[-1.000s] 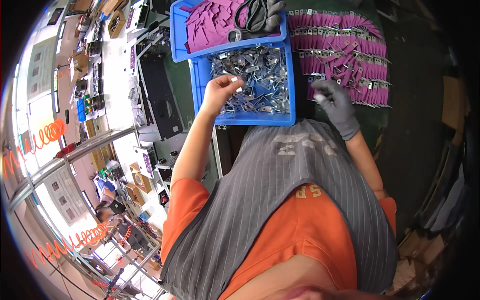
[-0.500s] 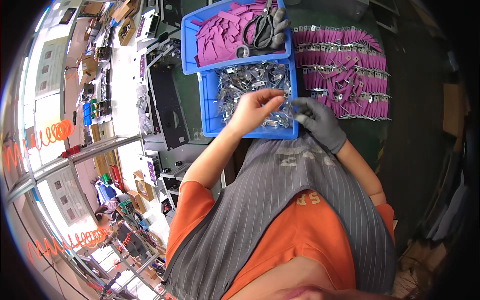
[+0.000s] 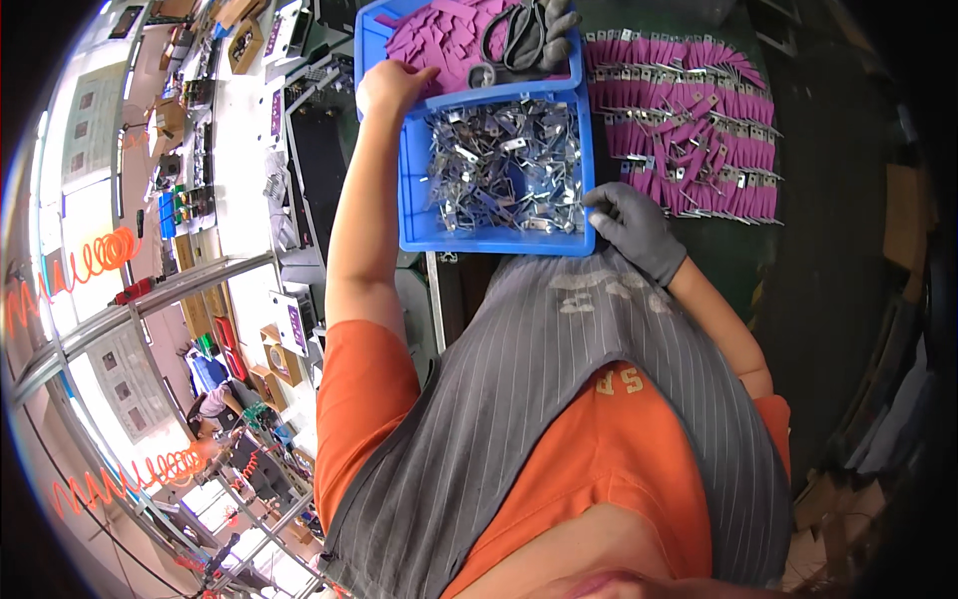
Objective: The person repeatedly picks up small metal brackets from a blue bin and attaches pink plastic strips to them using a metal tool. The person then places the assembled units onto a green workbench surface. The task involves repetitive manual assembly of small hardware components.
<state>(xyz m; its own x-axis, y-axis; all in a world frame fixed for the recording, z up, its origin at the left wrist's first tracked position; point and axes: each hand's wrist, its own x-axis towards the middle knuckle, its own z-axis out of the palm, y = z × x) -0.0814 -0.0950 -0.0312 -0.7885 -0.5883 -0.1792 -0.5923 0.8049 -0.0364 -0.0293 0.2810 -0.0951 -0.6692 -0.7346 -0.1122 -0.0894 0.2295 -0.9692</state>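
Note:
My bare left hand [image 3: 391, 88] reaches over the near-left corner of the far blue bin [image 3: 371, 50], its thumb stretched out over flat purple strips [image 3: 449, 45]; part of the fingers is hidden. My gloved right hand [image 3: 639, 232] is at the right rim of the near blue bin [image 3: 499, 240], fingers curled together. At its fingertips is what looks like a small bent metal bracket, mostly covered by the glove. Many such metal brackets [image 3: 504, 165] lie heaped in the near bin.
Scissors [image 3: 514, 40] with dark handles and a grey glove [image 3: 559, 40] lie on the strips. Right of the bins stand rows of metal brackets with purple strips on them [image 3: 689, 130]. Dark metal panels [image 3: 319, 150] lie to the left. A person [image 3: 215, 404] is farther off.
My left hand has left the right hand and moved up and left, from above the brackets to the purple strips. My right hand stays by the near bin's right rim.

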